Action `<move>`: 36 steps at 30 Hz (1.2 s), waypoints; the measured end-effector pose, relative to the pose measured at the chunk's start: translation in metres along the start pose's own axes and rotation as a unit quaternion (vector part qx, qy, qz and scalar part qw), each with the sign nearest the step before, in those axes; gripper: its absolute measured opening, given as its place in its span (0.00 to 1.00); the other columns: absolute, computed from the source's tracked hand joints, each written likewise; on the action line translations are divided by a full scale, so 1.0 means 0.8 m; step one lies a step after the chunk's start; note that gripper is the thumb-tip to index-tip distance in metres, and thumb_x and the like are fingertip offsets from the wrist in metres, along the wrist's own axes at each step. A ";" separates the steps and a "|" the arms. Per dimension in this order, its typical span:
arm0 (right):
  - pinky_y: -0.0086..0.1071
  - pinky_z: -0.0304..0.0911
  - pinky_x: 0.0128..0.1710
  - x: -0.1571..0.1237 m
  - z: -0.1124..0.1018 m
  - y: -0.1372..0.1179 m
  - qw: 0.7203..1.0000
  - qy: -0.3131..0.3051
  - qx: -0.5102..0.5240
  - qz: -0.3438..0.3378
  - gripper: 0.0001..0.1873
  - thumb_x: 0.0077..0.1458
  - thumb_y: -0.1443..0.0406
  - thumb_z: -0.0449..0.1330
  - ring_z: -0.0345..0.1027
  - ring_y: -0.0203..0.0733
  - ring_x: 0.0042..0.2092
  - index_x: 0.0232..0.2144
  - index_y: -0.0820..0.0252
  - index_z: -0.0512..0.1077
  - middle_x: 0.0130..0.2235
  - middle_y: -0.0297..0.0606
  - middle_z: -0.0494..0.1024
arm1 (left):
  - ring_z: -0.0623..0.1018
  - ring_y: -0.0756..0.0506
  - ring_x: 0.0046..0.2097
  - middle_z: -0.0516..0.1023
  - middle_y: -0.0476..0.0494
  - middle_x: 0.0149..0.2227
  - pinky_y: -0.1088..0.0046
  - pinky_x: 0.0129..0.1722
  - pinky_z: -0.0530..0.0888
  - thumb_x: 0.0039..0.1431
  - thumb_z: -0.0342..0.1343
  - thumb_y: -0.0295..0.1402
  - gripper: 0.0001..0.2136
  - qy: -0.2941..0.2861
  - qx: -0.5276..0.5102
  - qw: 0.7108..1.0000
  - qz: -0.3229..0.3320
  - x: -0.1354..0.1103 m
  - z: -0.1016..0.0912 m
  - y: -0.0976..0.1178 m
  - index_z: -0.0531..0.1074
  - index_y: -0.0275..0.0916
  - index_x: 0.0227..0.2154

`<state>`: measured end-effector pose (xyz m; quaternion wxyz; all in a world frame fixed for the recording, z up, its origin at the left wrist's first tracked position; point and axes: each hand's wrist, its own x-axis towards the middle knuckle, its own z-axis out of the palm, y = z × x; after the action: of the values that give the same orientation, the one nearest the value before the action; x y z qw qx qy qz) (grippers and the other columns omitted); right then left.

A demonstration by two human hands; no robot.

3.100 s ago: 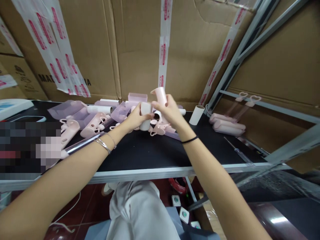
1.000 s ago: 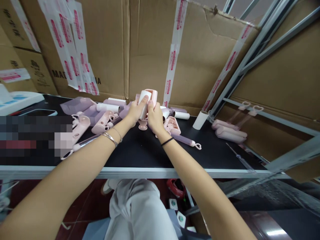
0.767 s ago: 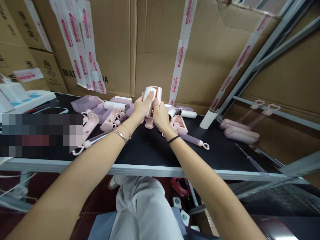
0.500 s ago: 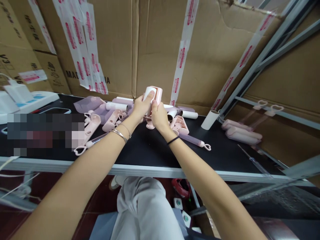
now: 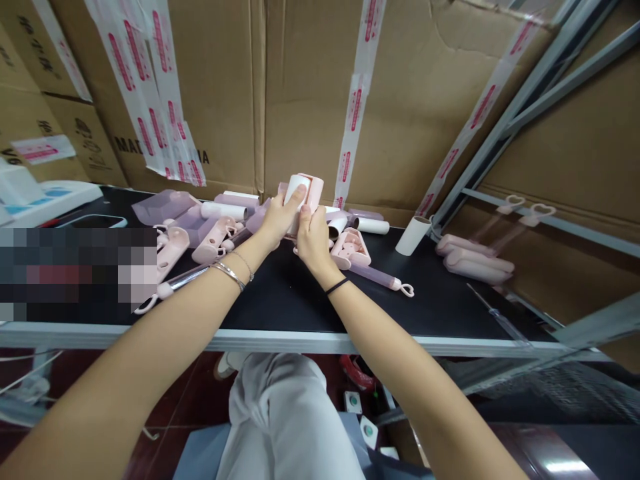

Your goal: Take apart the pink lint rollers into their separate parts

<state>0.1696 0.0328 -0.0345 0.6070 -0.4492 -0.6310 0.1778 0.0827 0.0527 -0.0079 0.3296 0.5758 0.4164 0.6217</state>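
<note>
Above the middle of the table, both hands are closed together on a lint roller. Its white sticky roll [image 5: 297, 182] sits in an open pink case [image 5: 317, 189]. My left hand [image 5: 279, 219] grips the roll side, thumb laid along the white roll. My right hand [image 5: 315, 239] wraps the lower part of the pink case, and its fingers hide how the pieces meet below. To the right of my right hand lie a pink half-shell with small parts [image 5: 353, 248] and a clear purplish handle with a heart-shaped end [image 5: 376, 275].
Pink shells [image 5: 216, 240], loose white rolls [image 5: 373, 227] and purple sleeves [image 5: 167, 207] crowd the back. A white roll [image 5: 413, 235] stands upright at right, near finished-looking lint rollers [image 5: 477, 265] and a screwdriver [image 5: 500, 320]. A power strip [image 5: 65, 200] sits at left; cardboard [image 5: 310, 100] walls the back.
The view has shifted slightly to the right, so things appear further left. Both hands keep hold of the lint roller, with little change in grip.
</note>
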 end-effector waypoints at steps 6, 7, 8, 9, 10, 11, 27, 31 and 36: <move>0.39 0.59 0.44 -0.001 -0.006 -0.004 1.000 0.011 0.022 -0.009 0.21 0.63 0.45 0.35 0.62 0.45 0.40 0.32 0.53 0.51 0.35 0.39 0.65 | 0.79 0.44 0.35 0.78 0.41 0.36 0.69 0.34 0.76 0.55 0.51 0.58 0.27 -0.047 -0.072 0.995 -0.043 -0.004 0.006 0.006 0.72 0.37 0.42; 0.39 0.59 0.45 -0.001 -0.007 -0.004 1.000 0.009 0.023 -0.007 0.20 0.63 0.46 0.34 0.62 0.45 0.40 0.32 0.53 0.51 0.36 0.40 0.65 | 0.79 0.45 0.35 0.78 0.41 0.35 0.69 0.34 0.76 0.55 0.51 0.59 0.27 -0.048 -0.077 0.995 -0.043 -0.004 0.007 0.007 0.72 0.37 0.41; 0.40 0.59 0.46 -0.001 -0.007 -0.004 1.000 0.007 0.024 -0.006 0.20 0.64 0.47 0.34 0.62 0.45 0.41 0.32 0.53 0.51 0.36 0.40 0.65 | 0.79 0.45 0.35 0.78 0.41 0.35 0.70 0.33 0.76 0.54 0.51 0.59 0.28 -0.047 -0.077 0.995 -0.042 -0.005 0.008 0.007 0.72 0.37 0.41; 0.40 0.59 0.47 -0.001 -0.008 -0.004 1.000 0.005 0.026 -0.005 0.19 0.64 0.48 0.34 0.62 0.46 0.41 0.32 0.53 0.51 0.36 0.41 0.65 | 0.79 0.45 0.35 0.78 0.41 0.34 0.70 0.33 0.76 0.54 0.51 0.60 0.28 -0.045 -0.072 0.995 -0.042 -0.005 0.008 0.007 0.72 0.37 0.40; 0.41 0.59 0.48 -0.001 -0.008 -0.004 1.000 0.002 0.028 -0.004 0.19 0.64 0.48 0.34 0.62 0.46 0.42 0.32 0.53 0.51 0.37 0.41 0.65 | 0.79 0.44 0.35 0.78 0.40 0.34 0.70 0.33 0.76 0.54 0.50 0.60 0.28 -0.043 -0.065 0.996 -0.043 -0.006 0.009 0.007 0.72 0.37 0.40; 0.41 0.59 0.49 -0.001 -0.007 -0.003 1.000 0.001 0.031 -0.003 0.18 0.64 0.49 0.34 0.62 0.46 0.43 0.32 0.53 0.51 0.37 0.41 0.65 | 0.79 0.44 0.36 0.78 0.40 0.35 0.69 0.33 0.76 0.55 0.49 0.60 0.28 -0.041 -0.059 0.996 -0.043 -0.007 0.010 0.008 0.72 0.37 0.40; 0.44 0.61 0.50 -0.001 -0.005 0.002 0.999 0.015 0.038 0.028 0.15 0.65 0.51 0.37 0.65 0.47 0.46 0.33 0.54 0.51 0.39 0.43 0.68 | 0.81 0.43 0.42 0.81 0.39 0.37 0.73 0.38 0.77 0.54 0.52 0.60 0.31 -0.086 -0.138 0.984 -0.075 -0.010 0.013 0.010 0.73 0.37 0.47; 0.42 0.62 0.49 0.003 -0.006 0.001 0.999 0.017 0.018 0.030 0.15 0.66 0.52 0.38 0.66 0.46 0.45 0.32 0.54 0.52 0.39 0.44 0.70 | 0.81 0.44 0.41 0.81 0.40 0.35 0.74 0.39 0.76 0.54 0.51 0.60 0.31 -0.078 -0.154 0.980 -0.097 -0.010 0.014 0.011 0.73 0.37 0.47; 0.37 0.62 0.45 0.009 -0.011 -0.005 0.998 -0.018 -0.038 0.045 0.13 0.67 0.56 0.39 0.69 0.45 0.44 0.32 0.55 0.54 0.40 0.45 0.72 | 0.81 0.44 0.40 0.81 0.41 0.35 0.74 0.38 0.76 0.55 0.51 0.60 0.30 -0.055 -0.145 0.981 -0.112 -0.007 0.012 0.007 0.74 0.37 0.45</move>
<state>0.1770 0.0335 -0.0255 0.5692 -0.4967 -0.6272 0.1895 0.0932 0.0466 -0.0053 0.4998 0.5050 0.3644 0.6020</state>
